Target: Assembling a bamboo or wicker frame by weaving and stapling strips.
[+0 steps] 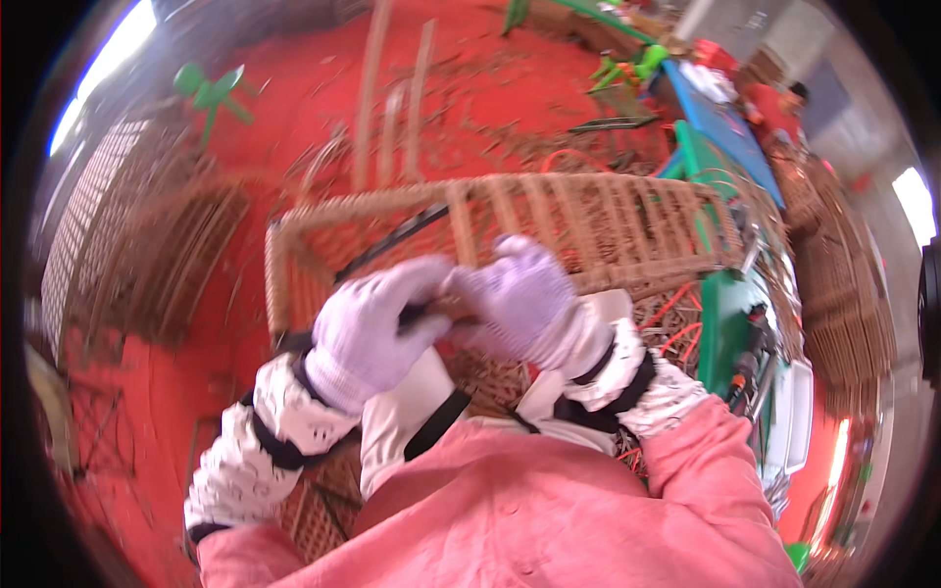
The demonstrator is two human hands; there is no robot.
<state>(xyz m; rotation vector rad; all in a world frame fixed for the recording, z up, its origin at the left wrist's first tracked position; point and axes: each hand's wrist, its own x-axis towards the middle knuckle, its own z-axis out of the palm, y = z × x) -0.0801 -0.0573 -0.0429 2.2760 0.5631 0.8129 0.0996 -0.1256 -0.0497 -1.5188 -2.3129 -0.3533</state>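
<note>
My left hand [371, 323] and my right hand [520, 299], both in pale lavender knit gloves, meet in front of my body. Their fingers are bent and pressed together around something small and brownish, which the gloves and motion blur mostly hide. Just beyond them lies a long woven wicker frame [583, 183], with wrapped edges and a row of slats across its right part. A dark thin bar [392, 241] slants through the frame's left part. White patterned sleeve covers with black bands reach up to both wrists.
Red floor [294, 88] carries scattered cane scraps. A green stool [206, 93] and stacked wicker panels [176, 265] are at left. At right, a green bench [720, 323] bears tools, including a power tool [750, 353]; beyond it are a blue table [711, 118] and another person [774, 108].
</note>
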